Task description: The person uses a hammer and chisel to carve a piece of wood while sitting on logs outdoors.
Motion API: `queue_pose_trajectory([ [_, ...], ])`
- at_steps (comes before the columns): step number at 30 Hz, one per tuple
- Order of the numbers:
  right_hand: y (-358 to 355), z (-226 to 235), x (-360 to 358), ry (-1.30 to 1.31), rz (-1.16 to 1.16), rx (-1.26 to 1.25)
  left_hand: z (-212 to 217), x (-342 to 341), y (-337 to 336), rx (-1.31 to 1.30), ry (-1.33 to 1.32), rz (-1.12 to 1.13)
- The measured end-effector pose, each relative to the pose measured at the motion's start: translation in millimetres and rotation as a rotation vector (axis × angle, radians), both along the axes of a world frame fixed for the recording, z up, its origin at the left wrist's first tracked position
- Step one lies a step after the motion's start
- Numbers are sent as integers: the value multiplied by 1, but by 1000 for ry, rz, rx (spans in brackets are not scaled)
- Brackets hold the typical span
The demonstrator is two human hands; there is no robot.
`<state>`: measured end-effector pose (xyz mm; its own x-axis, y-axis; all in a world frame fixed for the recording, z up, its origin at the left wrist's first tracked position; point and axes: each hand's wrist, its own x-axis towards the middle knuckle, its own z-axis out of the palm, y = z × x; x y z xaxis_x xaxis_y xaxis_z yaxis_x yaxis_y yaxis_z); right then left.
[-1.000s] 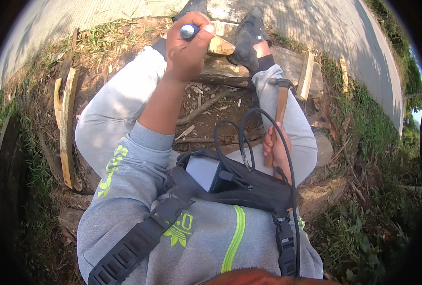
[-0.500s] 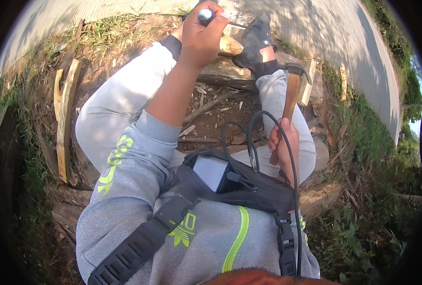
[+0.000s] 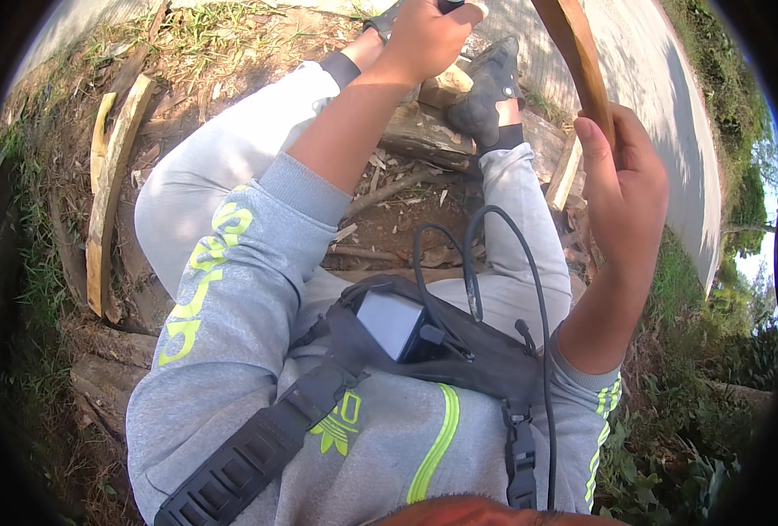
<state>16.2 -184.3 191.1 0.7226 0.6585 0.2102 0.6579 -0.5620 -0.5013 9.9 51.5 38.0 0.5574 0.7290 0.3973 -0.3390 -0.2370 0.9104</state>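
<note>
My left hand [image 3: 428, 39] is wrapped round the dark handle [image 3: 449, 4] of what looks like a chisel; its blade is hidden behind the hand. Beneath and just right of that fist, a pale cut piece of wood [image 3: 447, 86] rests by a log [image 3: 428, 138], between my feet. Raised at the right, my right hand [image 3: 625, 180] grips the wooden handle [image 3: 579, 53] of a hammer. The handle points up and out of the picture, so its metal head is out of sight now; the earlier frame shows it.
My dark shoe [image 3: 487, 96] is beside the wood. A pale wood strip [image 3: 565, 171] lies by my right leg, and long split pieces [image 3: 111, 197] lie at the left. Wood chips and sticks cover the soil. A black cable [image 3: 520, 241] loops up from my waist bag [image 3: 459, 342].
My right hand has swung the hammer up and to the right, away from my knee. My left hand has shifted right and slightly farther out, still round its tool.
</note>
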Motion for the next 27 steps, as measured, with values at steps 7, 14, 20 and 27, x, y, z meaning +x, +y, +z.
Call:
queue_pose_trajectory([
  [7,30,19,31,-260,99,-275,-40,77,45,512,294,-37],
  [14,38,35,59,-313,29,-308,-18,96,65,16,373,-229],
  [20,51,34,99,-259,64,-292,0,100,55,-31,278,-196],
  [27,55,17,97,-257,-36,-355,-5,104,49,91,198,-297],
])
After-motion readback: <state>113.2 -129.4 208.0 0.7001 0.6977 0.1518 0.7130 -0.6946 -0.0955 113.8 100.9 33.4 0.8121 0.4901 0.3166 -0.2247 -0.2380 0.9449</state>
